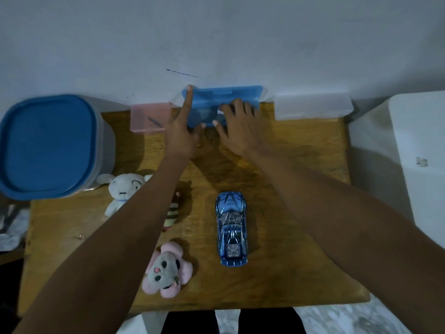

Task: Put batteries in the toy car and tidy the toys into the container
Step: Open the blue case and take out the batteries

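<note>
The shiny blue plastic toy car (pixel 231 229) sits lengthwise on the wooden table (pixel 301 237), right of centre, with bare wood open all around it and a clear strip down to the near edge. Up at the far edge, against the pale wall (pixel 216 32), both hands are on the flat blue plastic case (pixel 224 97): the left hand (pixel 183 131) has its forefinger stretched straight up along the case's left end and its thumb at the near rim, while the right hand (pixel 240 126) lies over the case's right half, fingers bent onto the top and thumb at the near edge, so it grips it. A small pink box (pixel 149 118) stands just left of the case, a clear box (pixel 313 107) to the right. The big blue-lidded container (pixel 48 145) overhangs the table's left edge. Near it lie a white plush (pixel 122 191), a striped toy (pixel 172 214) half hidden under the left forearm, and a pink-and-grey plush (pixel 166 271) near the front.
</note>
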`<action>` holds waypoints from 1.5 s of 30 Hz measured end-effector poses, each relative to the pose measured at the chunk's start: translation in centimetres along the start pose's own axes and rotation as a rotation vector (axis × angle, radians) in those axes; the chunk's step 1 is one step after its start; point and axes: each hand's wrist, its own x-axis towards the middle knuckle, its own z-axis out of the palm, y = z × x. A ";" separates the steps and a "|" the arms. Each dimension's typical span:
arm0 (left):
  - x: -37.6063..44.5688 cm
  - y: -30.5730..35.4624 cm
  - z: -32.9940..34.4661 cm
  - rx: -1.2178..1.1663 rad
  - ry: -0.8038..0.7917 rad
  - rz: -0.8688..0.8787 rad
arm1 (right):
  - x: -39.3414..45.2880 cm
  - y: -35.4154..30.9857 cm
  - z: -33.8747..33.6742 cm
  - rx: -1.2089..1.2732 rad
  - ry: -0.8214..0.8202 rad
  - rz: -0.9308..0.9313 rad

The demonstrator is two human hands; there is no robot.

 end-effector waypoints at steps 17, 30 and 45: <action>-0.2 0.2 0.3 0.039 0.044 -0.026 | 0.2 1.5 0.8 -0.092 -0.009 -0.133; -0.3 0.4 0.2 -0.004 0.018 -0.033 | 0.5 0.4 -1.8 0.098 0.189 -0.146; -0.2 -0.1 0.4 -0.004 0.027 -0.019 | -4.2 0.5 2.2 -0.054 0.204 -0.067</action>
